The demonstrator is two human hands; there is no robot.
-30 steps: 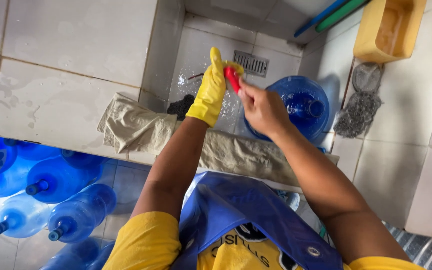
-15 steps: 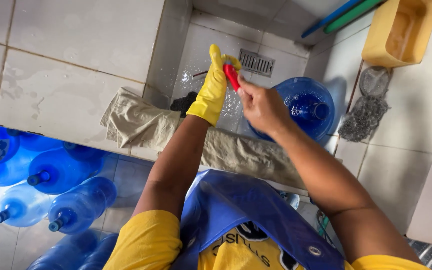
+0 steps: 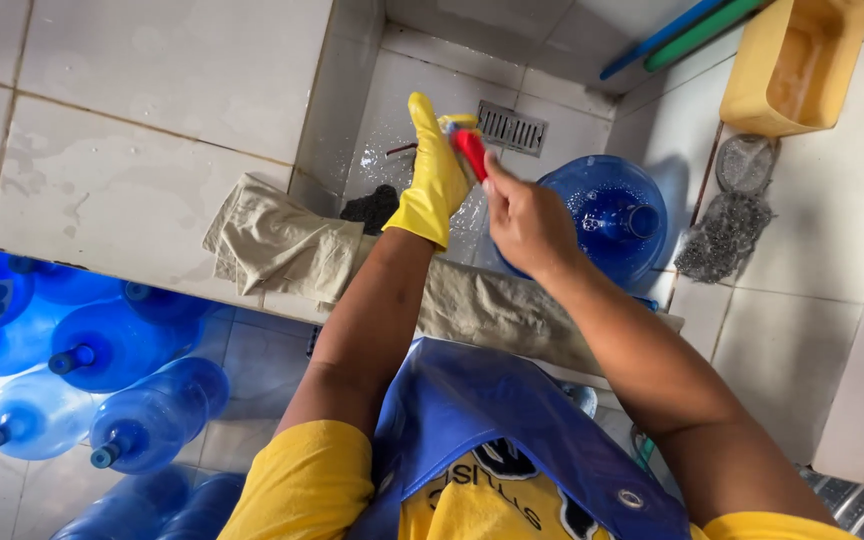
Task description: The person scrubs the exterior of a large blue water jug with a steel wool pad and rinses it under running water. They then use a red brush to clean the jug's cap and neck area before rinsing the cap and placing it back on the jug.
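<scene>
Above the floor drain grate [image 3: 512,127]: left hand [image 3: 437,170], in a yellow rubber glove, closed on a small red object [image 3: 470,150], bare right hand [image 3: 524,222] pinching its lower end, just left of the blue water jug [image 3: 607,215].

Two hands, one wearing a yellow rubber glove [image 3: 436,175], one blue water jug [image 3: 607,220] in the basin, about six blue jugs [image 3: 112,345] on the floor, one yellow tub [image 3: 792,65], two metal scourers [image 3: 724,235].

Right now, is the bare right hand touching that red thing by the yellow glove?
Touching. The head view shows the right hand with its fingertips on the red object, which the gloved left hand also grips.
</scene>
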